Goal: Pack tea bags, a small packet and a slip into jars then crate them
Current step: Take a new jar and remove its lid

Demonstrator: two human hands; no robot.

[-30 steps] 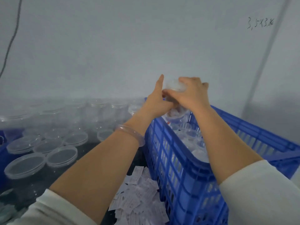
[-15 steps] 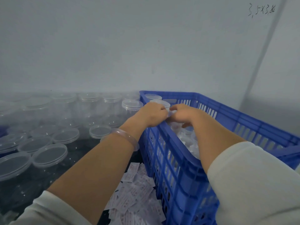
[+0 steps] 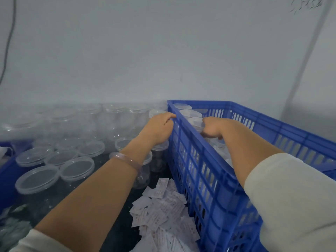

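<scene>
Handwriting high on the wall (image 3: pixel 306 5), top right, a dark scribble, and it is too blurred to read. Print on the slips (image 3: pixel 164 210) too, reddish lines on white paper (far too small to make out), a loose heap of them on the dark tabletop (image 3: pixel 118 231) right against the near wall of the blue crate (image 3: pixel 201 171). Now the hands: the left hand (image 3: pixel 157 128) is outside the crate, fingers hooked over its top rim and clenched on the plastic. The right hand (image 3: pixel 211 128) is down inside, fingers curled against the side of a capped jar (image 3: pixel 196 123) that stands by the crate's left wall; whether they clasp it or only touch it I cannot tell. Two more capped jars (image 3: pixel 190 113) line up behind it along that same wall, and pale, blurred contents fill the crate under the right forearm. A translucent bangle (image 3: pixel 127 158) sits on the left wrist, white sleeves on both arms. Off to the left, a crowd of clear lidded jars (image 3: pixel 39 178) covers the table back to the wall, packed close together. The edge of a second blue crate (image 3: pixel 6 170) shows at far left, and a dark cable (image 3: pixel 8 37) hangs down the wall above it.
</scene>
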